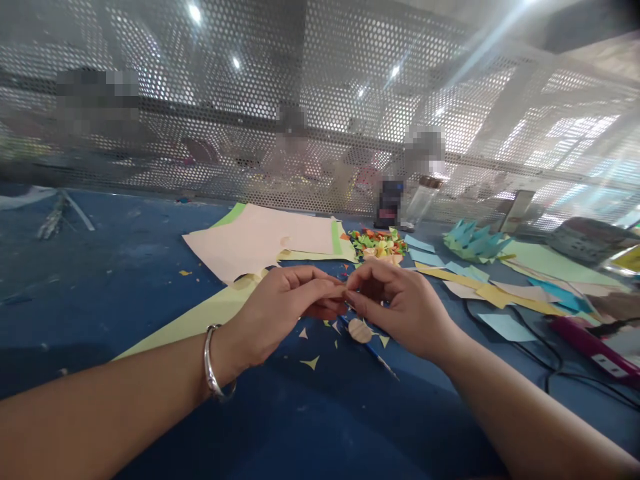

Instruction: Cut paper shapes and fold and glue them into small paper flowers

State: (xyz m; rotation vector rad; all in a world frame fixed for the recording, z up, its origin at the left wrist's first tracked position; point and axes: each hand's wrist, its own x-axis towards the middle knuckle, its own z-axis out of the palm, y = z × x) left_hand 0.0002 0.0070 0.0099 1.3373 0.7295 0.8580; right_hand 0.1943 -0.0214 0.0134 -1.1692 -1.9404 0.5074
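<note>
My left hand (287,300), with a silver bracelet at its wrist, and my right hand (400,303) meet fingertip to fingertip above the blue table. Both are closed in a pinch; whatever lies between the fingertips is too small and covered to name. Just below them is a round wooden disc (360,330) resting over a slim blue pen-like stick (383,361). Small paper scraps (311,363) are scattered around these. Behind my right hand sits a pile of green, orange and yellow cut paper bits (383,245).
Pale pink sheets (280,230) and a yellow sheet (200,317) lie behind and left. Rightward are blue paper pieces (507,327), yellow strips (493,293), a folded blue paper form (475,241), cables and a purple power strip (595,347). A perforated metal screen (340,87) rises behind.
</note>
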